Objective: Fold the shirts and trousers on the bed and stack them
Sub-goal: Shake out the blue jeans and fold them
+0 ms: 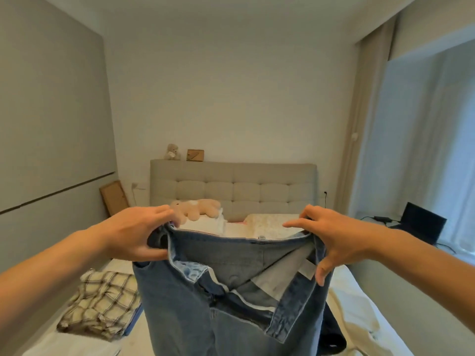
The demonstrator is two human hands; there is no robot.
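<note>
A pair of blue jeans (231, 312) hangs in the air in front of me, waistband up and open, fly undone. My left hand (133, 235) grips the left end of the waistband. My right hand (331, 240) holds the right end, index finger stretched out, the other fingers curled over the denim. On the bed's left side lies a folded checked shirt (100, 307) on top of a blue garment. A dark garment (331, 335) shows behind the jeans at the lower right. The jeans' legs run out of the frame below.
The bed (359, 317) has a white cover and a padded grey headboard (231, 186). A plush bear (198, 209) lies on the pillows. A wall runs close on the left. A laptop (421, 222) stands on the sill at the right by the curtain.
</note>
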